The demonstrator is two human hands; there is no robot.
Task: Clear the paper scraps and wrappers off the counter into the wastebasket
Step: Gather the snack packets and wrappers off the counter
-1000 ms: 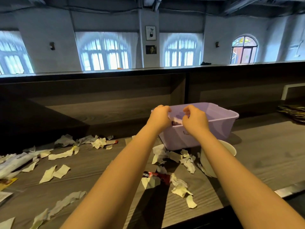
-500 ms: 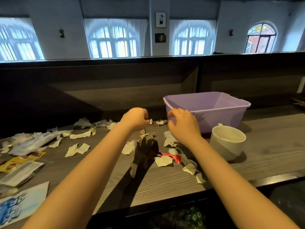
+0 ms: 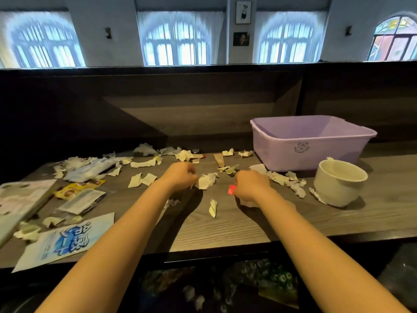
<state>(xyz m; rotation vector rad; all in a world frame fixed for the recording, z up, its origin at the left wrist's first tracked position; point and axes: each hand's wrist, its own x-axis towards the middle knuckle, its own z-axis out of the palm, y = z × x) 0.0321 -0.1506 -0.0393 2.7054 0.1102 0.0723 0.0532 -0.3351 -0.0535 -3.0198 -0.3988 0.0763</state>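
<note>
Torn white paper scraps (image 3: 143,164) and wrappers lie scattered over the grey wooden counter (image 3: 225,224). My left hand (image 3: 180,177) is curled at a crumpled white scrap (image 3: 206,180) and pinches its left edge. My right hand (image 3: 251,185) grips a red wrapper (image 3: 232,190), which sticks out to the left of its fingers. A single scrap (image 3: 213,207) lies between my forearms. The lilac plastic tub (image 3: 338,150) stands at the back right, apart from both hands. More scraps (image 3: 285,180) trail along its front.
A white cup (image 3: 338,184) stands right of my right hand, in front of the tub. At the left lie a blue-printed packet (image 3: 65,240), a yellow sachet (image 3: 74,188) and clear wrappers (image 3: 90,169). A dark raised ledge closes the back. Below the counter edge sits a bin with rubbish (image 3: 259,276).
Both hands drew back from the tub rim and came down to the counter. The right hand took hold of the red wrapper; the left reached a white scrap. The view tilted down.
</note>
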